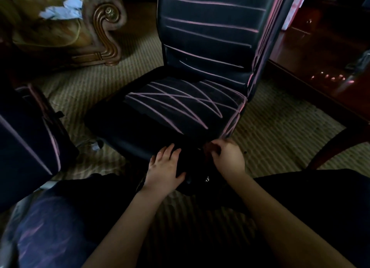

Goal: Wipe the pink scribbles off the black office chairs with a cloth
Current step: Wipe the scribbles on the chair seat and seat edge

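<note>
Facing the office chair [200, 99] at 12 o'clock, pink scribbles [176, 101] crossing the seat and striping the backrest. Near part of the seat, toward 7 o'clock, plain black, possibly cleaned already.

Pressing the left hand [166, 165] flat on the seat's front edge, fingers straight and spread. Keeping the right hand [226, 153] at the seat's front corner, toward 1 o'clock, fingers curled. Too dark to tell whether pinching a cloth, the seat edge or nothing. No cloth plainly seen in either hand. Only crumpled pale fabric [60, 9] on the sofa [66, 33] at 10 o'clock, well apart. Second chair [30, 139] at 9 o'clock, also marked pink.

Likely risks:
- Smearing pink across clean black rather than lifting it, if wiping with a dry or already loaded cloth.
- Pushing the chair round or away, if not braced.
- Picking up pink on palm or forearm by leaning on the marks.
- Missing the lines along the seat's side edge in such dim light.
</note>
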The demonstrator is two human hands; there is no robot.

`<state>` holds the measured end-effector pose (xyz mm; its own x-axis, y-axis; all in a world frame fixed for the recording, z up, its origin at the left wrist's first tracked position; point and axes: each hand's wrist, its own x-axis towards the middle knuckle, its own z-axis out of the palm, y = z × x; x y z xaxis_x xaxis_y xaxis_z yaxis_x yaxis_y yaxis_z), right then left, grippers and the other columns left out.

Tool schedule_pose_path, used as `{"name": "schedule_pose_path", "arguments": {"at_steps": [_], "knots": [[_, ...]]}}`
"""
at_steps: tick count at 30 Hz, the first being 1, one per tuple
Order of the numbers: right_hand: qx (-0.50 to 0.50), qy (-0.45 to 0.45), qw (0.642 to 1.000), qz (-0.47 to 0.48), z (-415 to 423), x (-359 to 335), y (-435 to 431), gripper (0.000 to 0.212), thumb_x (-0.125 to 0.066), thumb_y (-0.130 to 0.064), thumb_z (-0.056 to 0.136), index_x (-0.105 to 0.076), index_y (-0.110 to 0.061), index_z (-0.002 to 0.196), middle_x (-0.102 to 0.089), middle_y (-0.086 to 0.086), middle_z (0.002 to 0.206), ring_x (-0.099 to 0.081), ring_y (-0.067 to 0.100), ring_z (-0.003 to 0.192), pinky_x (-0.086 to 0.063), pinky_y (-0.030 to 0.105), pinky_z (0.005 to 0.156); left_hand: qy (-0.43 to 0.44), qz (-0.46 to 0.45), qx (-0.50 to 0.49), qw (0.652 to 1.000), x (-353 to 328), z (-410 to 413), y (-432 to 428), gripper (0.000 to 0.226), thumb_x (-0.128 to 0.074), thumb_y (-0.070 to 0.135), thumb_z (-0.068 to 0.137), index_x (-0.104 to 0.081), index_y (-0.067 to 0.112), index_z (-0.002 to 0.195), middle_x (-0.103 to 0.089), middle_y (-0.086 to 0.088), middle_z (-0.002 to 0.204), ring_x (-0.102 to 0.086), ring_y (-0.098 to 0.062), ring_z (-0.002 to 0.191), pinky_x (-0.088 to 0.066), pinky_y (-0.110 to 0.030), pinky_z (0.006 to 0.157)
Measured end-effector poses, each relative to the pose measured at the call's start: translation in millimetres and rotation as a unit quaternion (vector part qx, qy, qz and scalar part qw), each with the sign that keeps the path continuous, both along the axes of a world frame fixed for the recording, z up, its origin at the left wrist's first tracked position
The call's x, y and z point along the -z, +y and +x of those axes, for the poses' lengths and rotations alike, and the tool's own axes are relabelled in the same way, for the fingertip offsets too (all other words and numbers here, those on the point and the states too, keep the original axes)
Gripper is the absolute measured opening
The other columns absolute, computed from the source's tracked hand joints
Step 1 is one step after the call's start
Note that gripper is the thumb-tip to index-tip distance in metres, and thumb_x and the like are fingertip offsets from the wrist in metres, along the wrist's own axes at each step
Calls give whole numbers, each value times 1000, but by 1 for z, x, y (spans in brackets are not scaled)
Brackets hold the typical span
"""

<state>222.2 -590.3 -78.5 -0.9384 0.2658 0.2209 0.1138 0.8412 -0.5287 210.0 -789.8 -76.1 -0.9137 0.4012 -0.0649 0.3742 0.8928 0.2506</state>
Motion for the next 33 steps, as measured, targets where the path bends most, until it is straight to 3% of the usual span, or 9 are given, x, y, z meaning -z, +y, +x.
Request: {"name": "schedule_pose_path", "arguments": {"at_steps": [2,6,13,18,21,26,29,33], "knots": [[41,-11,999,14,-15,2,-8,26,-59,-14,83,-69,-17,108,-63,10,106,-57,32,102,-46,33,85,-7,4,-4,1000,-2,0,-2,79,-59,46,86,-16,28,150,-7,5,159,-5,-17,146,-14,-42,118],[-46,-31,996,75,-22,-7,-54,26,-46,-24,91,-66,-24,108,-59,4,109,-47,28,107,-40,33,87,-36,4,-15,999,-7,-6,-4,88,-65,42,81,-14,27,151,-6,4,159,-5,-19,146,-13,-41,118],[-136,-9,990,32,16,-3,-55,29,-60,-15,85,-68,-22,111,-59,6,109,-52,26,106,-44,33,91,-61,7,-28,998,-11,-8,-18,88,-64,41,80,-12,29,151,-3,8,159,-2,-17,146,-16,-43,116],[-8,4,1000,-29,-4,10,-13,31,-65,-12,81,-68,-13,112,-63,9,112,-58,28,105,-48,34,92,-66,8,-31,997,-11,-11,-22,88,-66,38,81,-14,29,151,-3,8,159,-2,-18,146,-18,-46,116],[39,16,998,-41,-3,13,-30,32,-65,-11,79,-68,-12,112,-62,12,111,-57,31,103,-49,39,92,-65,8,-26,998,-12,-11,-24,85,-66,35,82,-16,30,150,-4,8,159,-2,-18,146,-18,-45,117],[-96,21,995,-16,27,17,-44,34,-69,-9,76,-69,-16,110,-62,8,107,-57,28,101,-50,35,89,-61,14,14,998,-15,-11,-23,82,-63,22,83,-17,34,150,-4,12,159,0,-16,147,-16,-45,118],[-26,21,998,-47,5,20,-14,32,-69,-7,77,-70,-13,109,-64,10,108,-61,27,100,-45,26,88,-58,10,33,998,-14,-9,-23,77,-57,17,85,-18,35,150,-5,13,159,-1,-15,147,-15,-44,117],[106,36,988,-106,-8,25,-14,32,-66,-8,80,-68,-11,112,-62,13,108,-61,31,98,-47,30,84,-22,18,25,999,-10,-9,-21,65,-54,31,90,-26,32,148,-15,9,158,-10,-17,145,-20,-42,117]]}}
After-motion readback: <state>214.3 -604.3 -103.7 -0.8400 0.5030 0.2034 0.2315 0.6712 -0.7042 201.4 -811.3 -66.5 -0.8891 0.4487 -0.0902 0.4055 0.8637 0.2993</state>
